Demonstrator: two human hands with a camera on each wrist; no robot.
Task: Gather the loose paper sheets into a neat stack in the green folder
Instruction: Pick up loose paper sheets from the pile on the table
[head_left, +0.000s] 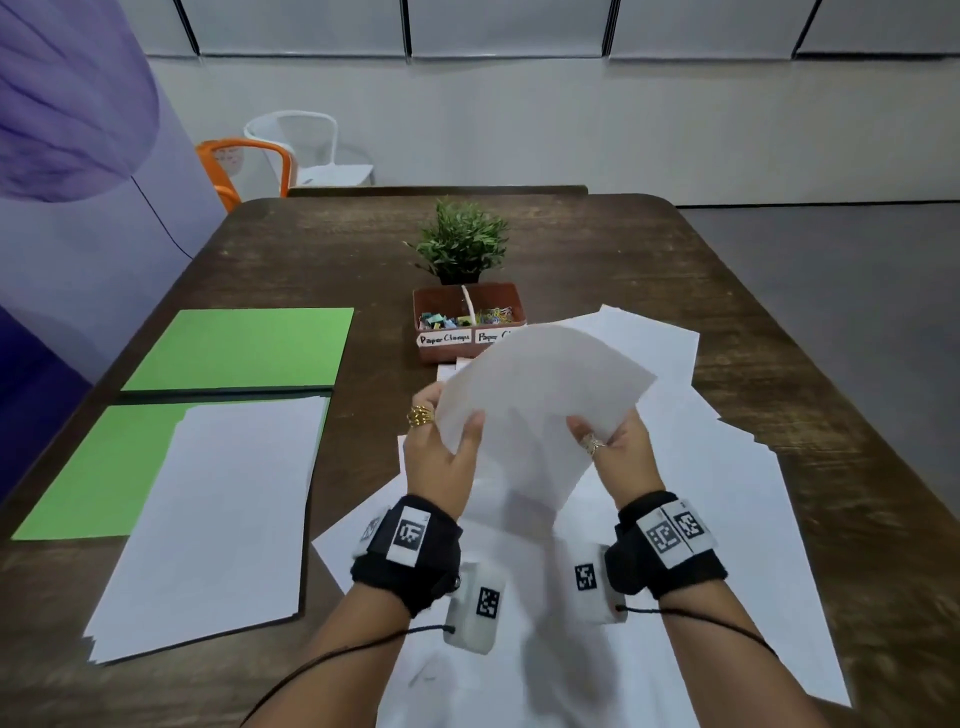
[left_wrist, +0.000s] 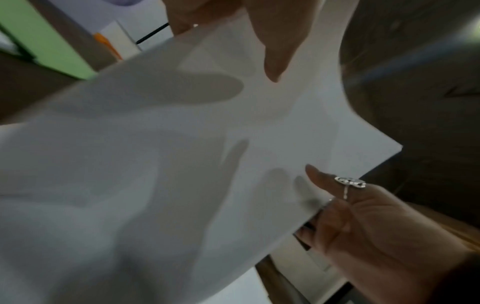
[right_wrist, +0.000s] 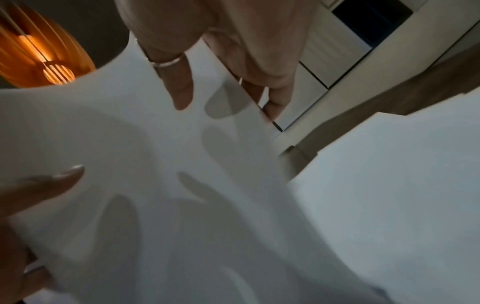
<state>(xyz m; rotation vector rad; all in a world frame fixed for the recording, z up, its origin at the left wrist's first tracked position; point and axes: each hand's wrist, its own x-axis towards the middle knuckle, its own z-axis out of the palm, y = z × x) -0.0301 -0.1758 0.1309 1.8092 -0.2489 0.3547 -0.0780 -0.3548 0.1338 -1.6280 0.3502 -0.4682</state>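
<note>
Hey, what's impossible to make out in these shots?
- Second box label, head view: cut off by the held sheets.
- Number of held sheets: both wrist views are blurred.
- Left hand and right hand fingers: hidden behind the paper.
- Green folder lower half: mostly covered by the stack.

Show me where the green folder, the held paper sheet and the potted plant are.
green folder (head_left: 244, 348): head view, bare far flap.
held paper sheet (head_left: 540, 384): head view, sheet's middle.
potted plant (head_left: 462, 241): head view, leaves.

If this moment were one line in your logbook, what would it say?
left hand: grips held sheet | right hand: grips same sheet | green folder: open, stack inside | loose sheets: on table
</note>
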